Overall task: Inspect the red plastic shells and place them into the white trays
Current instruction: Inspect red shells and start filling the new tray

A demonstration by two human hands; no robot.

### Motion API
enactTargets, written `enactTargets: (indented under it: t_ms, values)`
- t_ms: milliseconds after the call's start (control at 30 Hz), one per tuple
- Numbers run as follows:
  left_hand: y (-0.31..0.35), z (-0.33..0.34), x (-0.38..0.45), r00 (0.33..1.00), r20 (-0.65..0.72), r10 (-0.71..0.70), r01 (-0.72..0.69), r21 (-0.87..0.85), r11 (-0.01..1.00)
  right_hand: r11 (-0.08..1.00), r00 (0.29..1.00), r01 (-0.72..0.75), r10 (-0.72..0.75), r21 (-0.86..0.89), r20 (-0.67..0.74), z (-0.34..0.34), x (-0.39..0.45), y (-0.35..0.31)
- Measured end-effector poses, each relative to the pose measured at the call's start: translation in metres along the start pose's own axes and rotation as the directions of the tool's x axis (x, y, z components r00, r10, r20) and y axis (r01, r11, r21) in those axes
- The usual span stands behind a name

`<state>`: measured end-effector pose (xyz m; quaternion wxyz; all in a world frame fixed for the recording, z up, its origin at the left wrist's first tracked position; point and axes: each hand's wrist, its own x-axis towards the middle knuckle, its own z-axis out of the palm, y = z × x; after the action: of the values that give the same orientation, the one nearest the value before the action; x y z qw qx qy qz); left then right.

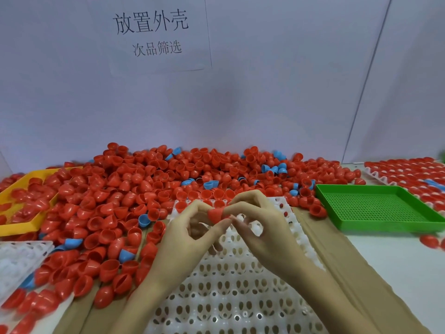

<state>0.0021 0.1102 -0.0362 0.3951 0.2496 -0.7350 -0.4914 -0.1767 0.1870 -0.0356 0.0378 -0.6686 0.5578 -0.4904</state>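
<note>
A red shell is held above the white tray, pinched between both hands. My left hand grips it from the left with thumb and fingers. My right hand pinches it from the right. The white tray lies in front of me with many holes; a few red shells sit in its far row. A big heap of red shells, mixed with some blue ones, covers the table behind and to the left.
A green perforated tray stands at the right. A yellow tray with red shells is at the left. Another white tray lies at the near left, and a filled white tray sits at the far right. A wall with a paper sign rises behind.
</note>
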Motion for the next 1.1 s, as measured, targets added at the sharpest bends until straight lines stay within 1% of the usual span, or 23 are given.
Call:
enactTargets:
  t_ms: [33, 100, 167, 233, 267, 333, 367, 433, 500, 567, 633, 700, 767, 867, 967, 1100]
  values:
    - [-0.001, 0.000, 0.000, 1.000, -0.013, 0.011, -0.010, 0.009, 1.000, 1.000, 1.000, 0.012, -0.012, -0.001, -0.026, 0.000, 0.000, 0.001]
    - [-0.001, 0.002, 0.000, 1.000, -0.023, 0.019, -0.019, 0.025, 1.000, 0.995, 0.999, -0.010, 0.013, 0.103, -0.029, 0.002, 0.000, -0.001]
    - [-0.001, 0.002, -0.001, 1.000, -0.004, 0.014, -0.014, 0.020, 1.000, 0.961, 0.997, -0.077, 0.077, 0.266, 0.010, 0.004, -0.001, -0.005]
    - [0.000, 0.002, -0.002, 0.999, 0.041, 0.005, -0.005, 0.017, 1.000, 0.921, 0.989, -0.146, 0.141, 0.362, 0.039, 0.003, -0.001, -0.006]
    - [0.000, 0.002, -0.003, 0.998, 0.064, 0.001, -0.004, 0.043, 0.999, 0.899, 0.983, -0.182, 0.170, 0.398, 0.066, 0.001, 0.000, -0.005]
    - [-0.001, 0.001, -0.003, 0.995, 0.095, 0.004, -0.018, 0.149, 0.989, 0.857, 0.967, -0.253, 0.214, 0.449, 0.136, -0.003, 0.001, -0.002]
    - [-0.002, 0.002, -0.004, 0.995, 0.098, 0.020, -0.041, 0.219, 0.975, 0.853, 0.962, -0.270, 0.223, 0.447, 0.157, -0.004, 0.002, -0.001]
    - [-0.006, 0.003, -0.004, 0.989, 0.131, 0.067, -0.109, 0.343, 0.933, 0.861, 0.961, -0.274, 0.229, 0.428, 0.156, -0.003, 0.002, -0.001]
    - [-0.010, 0.004, -0.004, 0.979, 0.182, 0.089, -0.161, 0.431, 0.888, 0.859, 0.962, -0.274, 0.238, 0.432, 0.137, -0.001, 0.001, -0.001]
    - [-0.014, 0.003, -0.003, 0.972, 0.212, 0.102, -0.198, 0.503, 0.841, 0.890, 0.967, -0.256, 0.232, 0.378, 0.107, -0.001, 0.001, 0.001]
    - [-0.018, 0.001, -0.002, 0.967, 0.237, 0.097, -0.217, 0.555, 0.803, 0.935, 0.974, -0.226, 0.217, 0.275, 0.063, -0.007, 0.003, 0.003]
    - [-0.022, 0.000, -0.001, 0.963, 0.266, 0.035, -0.199, 0.621, 0.758, 0.955, 0.977, -0.213, 0.207, 0.204, 0.049, -0.017, 0.005, 0.004]
    - [-0.027, 0.001, -0.001, 0.952, 0.298, -0.065, -0.172, 0.701, 0.692, 0.965, 0.975, -0.222, 0.219, 0.136, 0.036, -0.028, 0.010, 0.010]
    - [-0.031, 0.004, -0.003, 0.938, 0.314, -0.149, -0.163, 0.776, 0.609, 0.966, 0.966, -0.257, 0.256, -0.034, -0.020, -0.040, 0.022, 0.034]
    - [-0.032, 0.005, -0.003, 0.934, 0.314, -0.169, -0.157, 0.789, 0.594, 0.949, 0.969, -0.245, 0.238, -0.196, -0.059, -0.043, 0.033, 0.064]
    - [-0.032, 0.004, -0.004, 0.935, 0.311, -0.172, -0.156, 0.794, 0.588, 0.886, 0.958, -0.270, 0.286, -0.378, -0.015, -0.049, 0.046, 0.095]
